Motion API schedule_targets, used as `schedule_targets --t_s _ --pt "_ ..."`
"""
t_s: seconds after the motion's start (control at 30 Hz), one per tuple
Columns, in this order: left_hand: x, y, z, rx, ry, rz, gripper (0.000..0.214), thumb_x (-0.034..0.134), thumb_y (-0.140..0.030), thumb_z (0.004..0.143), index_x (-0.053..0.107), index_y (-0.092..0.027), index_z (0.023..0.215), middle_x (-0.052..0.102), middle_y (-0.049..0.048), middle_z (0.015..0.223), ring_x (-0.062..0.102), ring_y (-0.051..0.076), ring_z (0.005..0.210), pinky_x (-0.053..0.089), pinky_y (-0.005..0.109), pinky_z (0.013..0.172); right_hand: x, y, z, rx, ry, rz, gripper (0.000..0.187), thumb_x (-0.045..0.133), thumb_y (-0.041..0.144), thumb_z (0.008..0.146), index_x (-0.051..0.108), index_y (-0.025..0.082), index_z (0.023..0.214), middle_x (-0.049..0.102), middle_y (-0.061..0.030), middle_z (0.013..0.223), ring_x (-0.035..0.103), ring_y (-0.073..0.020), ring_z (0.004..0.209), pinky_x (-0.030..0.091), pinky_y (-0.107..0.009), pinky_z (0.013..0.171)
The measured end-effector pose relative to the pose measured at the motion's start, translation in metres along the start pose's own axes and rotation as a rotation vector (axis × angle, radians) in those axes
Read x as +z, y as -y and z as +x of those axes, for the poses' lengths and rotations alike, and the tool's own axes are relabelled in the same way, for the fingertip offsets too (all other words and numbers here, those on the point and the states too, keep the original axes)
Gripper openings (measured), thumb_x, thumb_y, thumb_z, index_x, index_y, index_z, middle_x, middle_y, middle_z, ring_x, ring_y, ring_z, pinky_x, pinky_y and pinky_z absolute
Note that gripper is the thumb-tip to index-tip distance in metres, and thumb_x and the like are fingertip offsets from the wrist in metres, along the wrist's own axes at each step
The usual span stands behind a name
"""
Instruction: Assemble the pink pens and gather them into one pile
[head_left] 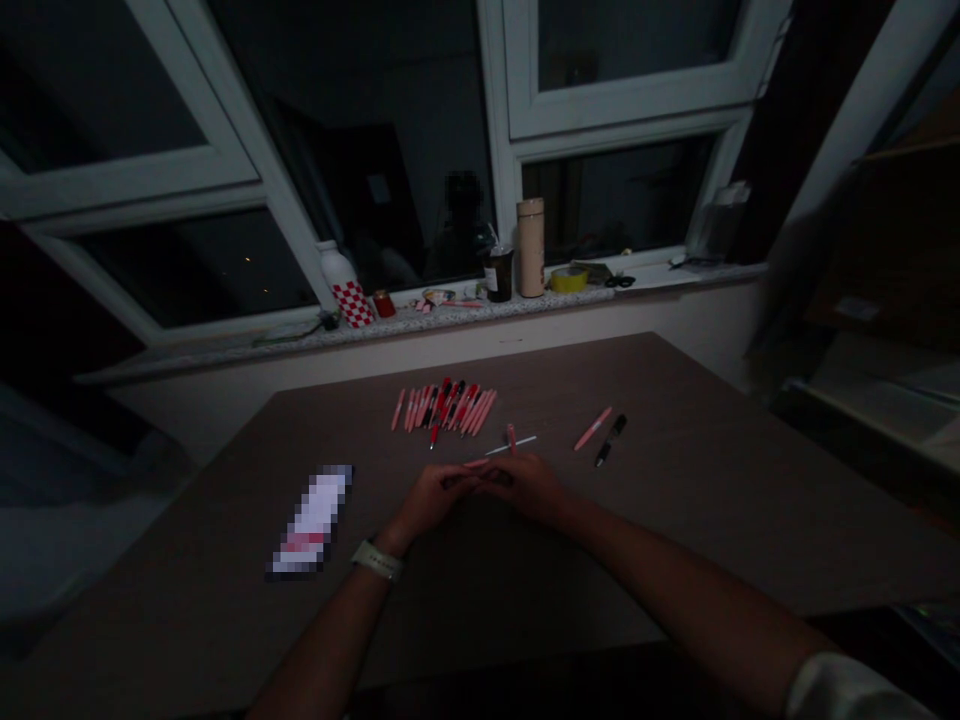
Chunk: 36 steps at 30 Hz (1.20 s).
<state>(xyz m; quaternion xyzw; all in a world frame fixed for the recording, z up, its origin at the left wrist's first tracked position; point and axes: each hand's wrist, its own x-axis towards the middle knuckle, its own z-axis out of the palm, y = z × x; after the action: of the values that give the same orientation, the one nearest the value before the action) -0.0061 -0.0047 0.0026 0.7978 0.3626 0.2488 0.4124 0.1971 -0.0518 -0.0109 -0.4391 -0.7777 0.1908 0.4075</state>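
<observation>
My left hand (436, 492) and my right hand (531, 486) meet low over the table, fingers closed. A pink pen barrel (475, 463) shows between the fingertips, and the left fingers are around it. At my right hand a short pink pen part (511, 436) sticks up from the fingers. A thin pale pen refill (517, 444) crosses beside it; whether the fingers grip it I cannot tell. Beyond the hands lies a row of several pink, red and black pens (446, 405). To the right rest a pink pen (593, 428) and a black pen (610, 441).
A blurred-out phone-like object (313, 522) lies left on the brown table (712, 520). On the windowsill stand a checkered bottle (351, 290), a red jar (384, 303), a dark cup (498, 275), a beige flask (531, 250), yellow tape (569, 279) and scissors (619, 282).
</observation>
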Motion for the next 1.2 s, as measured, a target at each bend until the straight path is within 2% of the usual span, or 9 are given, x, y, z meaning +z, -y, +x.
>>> schedule_targets --t_s 0.1,0.2,0.3,0.37,0.47,0.57,0.67,0.93,1.2 --pt "-0.001 -0.005 0.000 0.012 -0.022 -0.008 0.033 0.057 -0.039 0.088 0.072 -0.018 0.108 0.072 0.0074 0.112 0.066 0.024 0.100 0.050 0.033 0.088 0.001 -0.004 0.001 0.022 -0.037 -0.037 0.019 0.068 0.036 0.085 0.071 0.025 0.100 0.075 0.0000 0.088 0.070 -0.0151 0.077 0.051 -0.027 0.077" --pt "0.001 -0.008 -0.002 -0.017 -0.031 -0.072 0.034 0.057 -0.039 0.088 0.067 -0.017 0.111 0.073 0.0080 0.106 0.067 0.020 0.093 0.051 0.028 0.079 0.003 -0.008 0.002 0.039 -0.041 -0.068 0.020 0.068 0.038 0.085 0.072 0.024 0.098 0.075 -0.0003 0.086 0.070 -0.0154 0.076 0.051 -0.026 0.074" --pt "0.003 -0.006 -0.003 -0.063 -0.063 -0.124 0.028 0.060 -0.039 0.086 0.063 -0.016 0.102 0.074 0.0047 0.086 0.065 0.015 0.070 0.047 0.022 0.061 0.004 -0.009 0.002 0.030 -0.024 -0.049 0.021 0.069 0.036 0.085 0.071 0.025 0.102 0.076 0.0007 0.088 0.070 -0.0148 0.076 0.051 -0.025 0.073" --pt "0.004 -0.005 -0.002 -0.083 -0.079 -0.109 0.025 0.062 -0.040 0.084 0.061 -0.016 0.092 0.071 0.0017 0.075 0.061 0.012 0.061 0.043 0.020 0.055 0.003 -0.007 0.002 0.011 -0.025 -0.036 0.022 0.070 0.035 0.084 0.071 0.026 0.104 0.076 0.0015 0.089 0.070 -0.0148 0.077 0.051 -0.025 0.073" --pt "0.004 -0.006 -0.001 -0.074 -0.079 -0.068 0.021 0.064 -0.037 0.082 0.063 -0.016 0.086 0.072 0.0027 0.079 0.065 0.014 0.069 0.047 0.022 0.062 0.003 -0.003 0.001 -0.019 -0.032 -0.054 0.020 0.068 0.036 0.086 0.071 0.028 0.103 0.076 0.0013 0.090 0.071 -0.0157 0.078 0.051 -0.027 0.073" --pt "0.002 -0.009 0.000 -0.038 -0.089 -0.035 0.023 0.061 -0.036 0.084 0.068 -0.016 0.091 0.074 0.0059 0.090 0.067 0.018 0.083 0.050 0.026 0.073 0.002 -0.002 0.001 0.001 -0.056 -0.093 0.018 0.066 0.038 0.087 0.073 0.026 0.098 0.076 -0.0004 0.092 0.071 -0.0165 0.078 0.050 -0.027 0.073" --pt "0.001 -0.010 0.000 -0.026 -0.097 -0.009 0.028 0.058 -0.037 0.087 0.070 -0.015 0.099 0.074 0.0076 0.097 0.067 0.020 0.089 0.051 0.028 0.076 0.002 -0.004 0.002 0.062 -0.082 -0.110 0.020 0.066 0.040 0.087 0.073 0.025 0.096 0.076 -0.0021 0.090 0.070 -0.0169 0.076 0.049 -0.027 0.071" --pt "0.001 -0.002 0.000 -0.010 -0.101 0.053 0.026 0.060 -0.038 0.085 0.071 -0.017 0.095 0.074 0.0063 0.094 0.067 0.020 0.085 0.051 0.028 0.075 0.002 -0.004 0.003 0.038 -0.041 -0.021 0.016 0.069 0.034 0.085 0.073 0.024 0.095 0.076 -0.0002 0.088 0.070 -0.0148 0.074 0.051 -0.026 0.072" --pt "0.001 0.000 0.001 0.005 -0.097 0.058 0.025 0.060 -0.038 0.085 0.071 -0.017 0.093 0.074 0.0057 0.092 0.066 0.019 0.082 0.050 0.027 0.072 0.003 -0.004 0.002 0.017 -0.049 -0.041 0.012 0.068 0.032 0.085 0.072 0.023 0.093 0.076 -0.0004 0.087 0.070 -0.0152 0.075 0.051 -0.028 0.077"
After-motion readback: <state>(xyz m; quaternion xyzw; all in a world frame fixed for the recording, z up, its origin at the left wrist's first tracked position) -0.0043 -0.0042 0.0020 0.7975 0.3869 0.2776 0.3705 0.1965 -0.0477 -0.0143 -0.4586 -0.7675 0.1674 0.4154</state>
